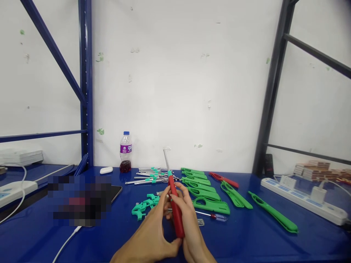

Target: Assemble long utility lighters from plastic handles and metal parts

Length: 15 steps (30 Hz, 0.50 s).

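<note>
Both my hands hold a red long-necked lighter (177,218) upright and tilted slightly left, above the front of the table. Its thin metal tube (166,160) points up and away, with a teal piece where it meets the handle. My left hand (153,228) grips the left side, thumb near the bottom end. On the other side, the fingers of my right hand (189,215) press along the handle. Just behind my hands lie teal plastic pieces (139,210), and a screwdriver (216,217) is partly hidden by them.
Behind lie metal tubes with teal parts (149,179). To the right are several green handle shells (211,205), a red one (225,179) and a power strip (298,199). A drink bottle (125,153), white case (106,170) and phone (116,191) stand or lie left.
</note>
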Motion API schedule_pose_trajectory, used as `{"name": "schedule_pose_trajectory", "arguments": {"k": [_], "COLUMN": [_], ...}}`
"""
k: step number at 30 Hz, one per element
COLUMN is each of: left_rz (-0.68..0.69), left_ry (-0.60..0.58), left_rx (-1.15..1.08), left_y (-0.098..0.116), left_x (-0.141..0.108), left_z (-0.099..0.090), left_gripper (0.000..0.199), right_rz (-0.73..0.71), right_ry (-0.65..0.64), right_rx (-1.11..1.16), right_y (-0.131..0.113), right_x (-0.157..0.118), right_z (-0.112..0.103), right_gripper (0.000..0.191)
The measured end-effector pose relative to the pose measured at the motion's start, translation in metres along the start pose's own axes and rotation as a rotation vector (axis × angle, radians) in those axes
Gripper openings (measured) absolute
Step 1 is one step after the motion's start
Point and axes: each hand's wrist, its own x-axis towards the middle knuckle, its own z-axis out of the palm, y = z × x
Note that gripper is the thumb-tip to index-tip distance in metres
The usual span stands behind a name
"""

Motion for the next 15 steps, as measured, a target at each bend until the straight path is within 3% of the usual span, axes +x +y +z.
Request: {"name": "schedule_pose_trajectory", "arguments": {"k": [5,9,15], "left_rz": [0.004,-0.045,-0.115], "left_ry": [-0.032,0.029,0.064], "left_rx": [0.117,0.093,-0.028], "left_y": [0.002,0.005,-0.005], "left_x": [0.000,-0.001,-0.003], "left_z": [-0.005,-0.007,0.003], "left_gripper": [0.119,0.121,0.122], "right_rz": [-0.078,-0.170,-0.121], "right_ry": [-0.078,-0.098,-0.040], "right_rx": [-0.019,-0.062,-0.191], "right_y": [0.007,0.013,0.009], "right_x": [-0.005,-0.013,-0.018], "right_z": [0.002,0.010,0.007], "right_gripper": [0.057,0.050,0.038]}}
